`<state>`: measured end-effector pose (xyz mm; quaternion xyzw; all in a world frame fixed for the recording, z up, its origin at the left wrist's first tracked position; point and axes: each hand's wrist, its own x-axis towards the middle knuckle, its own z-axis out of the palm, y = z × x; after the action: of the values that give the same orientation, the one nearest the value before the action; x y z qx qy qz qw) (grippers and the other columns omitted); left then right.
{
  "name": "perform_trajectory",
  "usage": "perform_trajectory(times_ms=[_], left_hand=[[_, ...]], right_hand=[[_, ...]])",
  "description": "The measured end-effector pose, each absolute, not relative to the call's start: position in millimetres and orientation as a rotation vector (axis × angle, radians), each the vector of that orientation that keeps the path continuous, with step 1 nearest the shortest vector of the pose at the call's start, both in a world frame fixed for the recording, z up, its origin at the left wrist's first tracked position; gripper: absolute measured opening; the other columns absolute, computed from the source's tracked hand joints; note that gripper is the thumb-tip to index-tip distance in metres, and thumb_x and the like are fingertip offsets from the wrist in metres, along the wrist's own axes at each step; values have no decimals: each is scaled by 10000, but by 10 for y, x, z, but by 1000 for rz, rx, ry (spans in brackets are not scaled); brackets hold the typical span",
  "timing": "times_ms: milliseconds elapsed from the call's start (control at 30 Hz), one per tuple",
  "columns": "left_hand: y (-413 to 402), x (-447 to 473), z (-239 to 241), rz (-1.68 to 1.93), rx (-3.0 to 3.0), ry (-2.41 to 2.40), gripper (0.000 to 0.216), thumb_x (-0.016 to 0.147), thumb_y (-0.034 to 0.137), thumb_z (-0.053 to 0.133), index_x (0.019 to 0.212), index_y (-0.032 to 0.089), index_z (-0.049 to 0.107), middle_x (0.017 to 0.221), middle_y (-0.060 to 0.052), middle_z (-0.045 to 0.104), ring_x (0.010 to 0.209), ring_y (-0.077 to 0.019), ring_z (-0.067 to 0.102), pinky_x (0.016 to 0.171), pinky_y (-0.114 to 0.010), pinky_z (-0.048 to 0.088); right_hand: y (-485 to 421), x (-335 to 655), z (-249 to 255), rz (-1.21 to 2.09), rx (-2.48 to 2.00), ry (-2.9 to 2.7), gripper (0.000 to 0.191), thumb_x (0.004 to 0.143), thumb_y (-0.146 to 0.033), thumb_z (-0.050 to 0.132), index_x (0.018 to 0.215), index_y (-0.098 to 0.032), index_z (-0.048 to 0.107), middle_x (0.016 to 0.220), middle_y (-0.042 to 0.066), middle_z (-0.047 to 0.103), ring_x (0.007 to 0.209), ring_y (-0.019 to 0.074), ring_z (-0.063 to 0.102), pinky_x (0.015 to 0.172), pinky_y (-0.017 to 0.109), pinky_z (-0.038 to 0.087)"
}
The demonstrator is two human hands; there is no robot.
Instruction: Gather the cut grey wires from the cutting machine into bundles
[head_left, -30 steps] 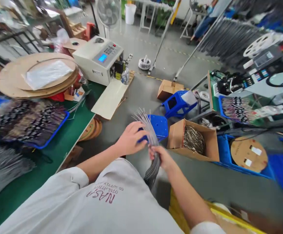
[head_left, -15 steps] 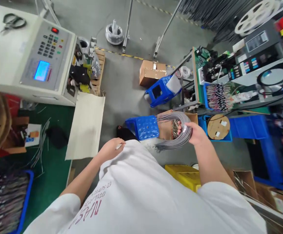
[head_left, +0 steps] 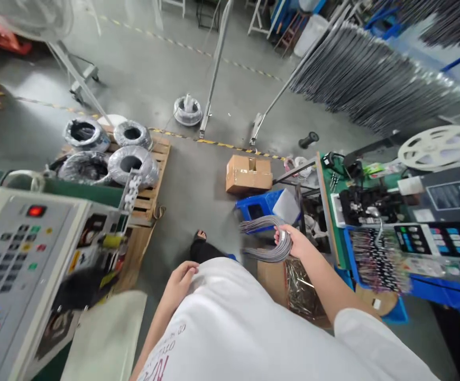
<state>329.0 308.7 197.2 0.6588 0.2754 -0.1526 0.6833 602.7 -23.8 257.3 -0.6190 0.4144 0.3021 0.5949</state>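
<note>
My right hand [head_left: 290,241] is closed around a bundle of grey cables [head_left: 272,254], gripping it at the bend. The bundle curves in a U, and its loose ends point left. It is held out in the air above a blue stool [head_left: 256,209] and an open cardboard box [head_left: 275,278]. My left hand [head_left: 180,283] is at the side of my white shirt [head_left: 230,301], fingers curled together against the cloth. Whether it pinches the fabric is hidden.
A control machine [head_left: 19,264] stands on the left, with wrapped coils [head_left: 132,164] on a pallet [head_left: 161,153] behind it. Ahead is a taped carton [head_left: 248,182]. A green workbench [head_left: 325,185] with equipment lies to the right, below a rack of hanging cables [head_left: 368,74].
The view has shifted forward, bringing the pallet coils and hanging rack further into sight. My right hand has carried the cable bundle ahead, past the stool and box. My left hand stays by the shirt.
</note>
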Motion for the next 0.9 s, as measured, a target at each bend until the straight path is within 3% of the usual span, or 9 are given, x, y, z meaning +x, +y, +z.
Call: perform_trajectory(times_ms=[167,333,500,633,767,900], left_hand=[[3384,4904,2070,-248,1515,634,396,863,517,539,1021,189,694,921,-75,721,931,-230,666,911,-374,500],[3752,6536,2039,-226,1502,633,447,806,539,581,1021,163,689,882,-75,715,870,-208,674,861,-352,522],[4229,8259,1932,-415,1607,523,416,818,506,576,1044,179,701,922,-65,722,914,-202,670,907,-343,506],[4513,9715,1905,-555,1756,416,390,838,476,543,1069,196,686,982,-58,722,957,-199,665,934,-340,497],[4623,11130,1908,-686,1898,241,353,827,431,536,1043,195,685,975,-59,726,953,-204,667,931,-337,494],[4520,12556,1708,-837,1989,66,293,798,368,569,1009,219,708,961,-40,731,932,-203,661,939,-342,474]], right_hand=[[-215,7379,2785,552,-1292,872,176,866,-193,535,932,-151,693,643,56,670,671,199,699,663,304,558],[-41,8839,2690,485,-1245,809,189,827,-235,511,866,-143,671,651,74,685,638,211,685,621,319,565],[45,10194,2631,429,-1291,832,239,812,-286,489,884,-135,661,675,76,695,690,214,703,633,317,579],[-57,11014,2634,295,-1319,996,165,820,-262,521,865,-143,626,645,53,681,636,192,687,596,292,574],[-205,11614,2562,135,-1284,1138,80,824,-215,549,855,-158,597,642,46,692,577,179,669,563,291,580],[-378,12165,2272,28,-1167,1148,114,811,-240,591,883,-155,618,642,40,700,544,175,661,554,294,591]])
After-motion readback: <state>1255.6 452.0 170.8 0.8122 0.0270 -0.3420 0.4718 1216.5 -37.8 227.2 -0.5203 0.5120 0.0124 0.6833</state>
